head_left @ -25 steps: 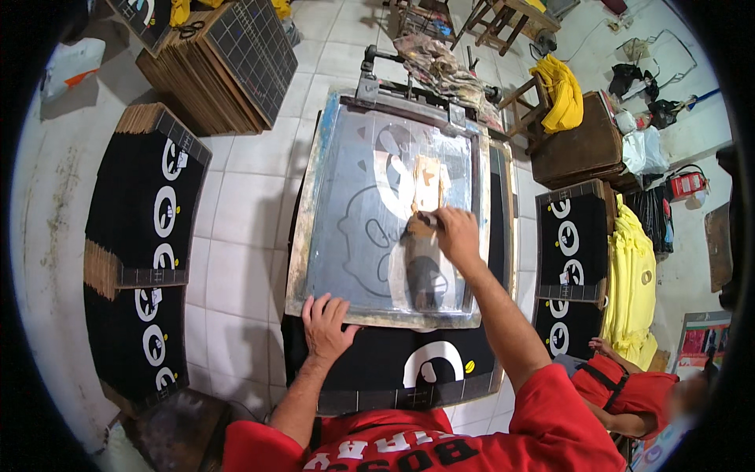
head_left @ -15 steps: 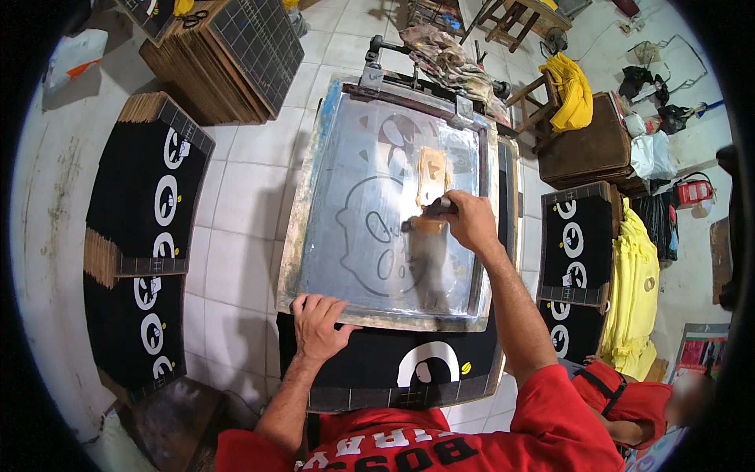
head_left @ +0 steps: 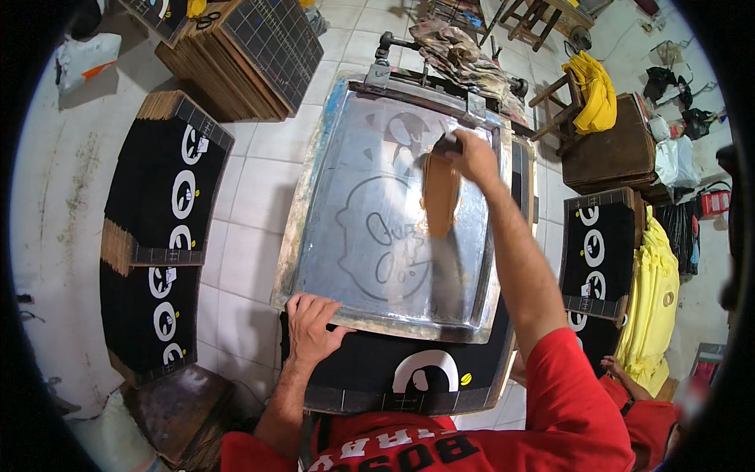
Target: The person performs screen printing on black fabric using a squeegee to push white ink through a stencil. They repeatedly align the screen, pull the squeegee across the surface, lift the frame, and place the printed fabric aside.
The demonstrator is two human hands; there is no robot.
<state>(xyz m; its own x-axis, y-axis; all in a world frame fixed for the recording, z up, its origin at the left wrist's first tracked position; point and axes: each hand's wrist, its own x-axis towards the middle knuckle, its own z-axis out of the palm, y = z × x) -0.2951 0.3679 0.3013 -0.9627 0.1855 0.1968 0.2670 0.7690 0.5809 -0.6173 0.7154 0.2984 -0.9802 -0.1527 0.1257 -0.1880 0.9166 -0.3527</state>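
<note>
A screen-printing frame (head_left: 393,327) with a grey mesh and faint cartoon outlines lies over black fabric (head_left: 338,366) on a board. My left hand (head_left: 313,326) grips its near left corner, fingers over the rim. Toward the far right part of the mesh, my right hand (head_left: 477,161) is closed around a small dark squeegee (head_left: 448,144), mostly covered by the fingers. A broad streak of orange-brown ink (head_left: 442,193) runs from the squeegee toward me. Below the frame, a white printed eye shape (head_left: 425,370) and a small yellow mark show on the fabric.
Stacked boards with black printed fabric (head_left: 149,315) stand at left, and more (head_left: 602,244) at right beside yellow cloth (head_left: 651,307). Metal hinge clamps (head_left: 377,75) and a crumpled rag (head_left: 456,47) sit at the frame's far end. Another person in red (head_left: 649,425) is at lower right.
My right hand has pushed the squeegee away from me, toward the frame's far end. The ink is now a longer streak behind it. My left hand stays on the frame's corner.
</note>
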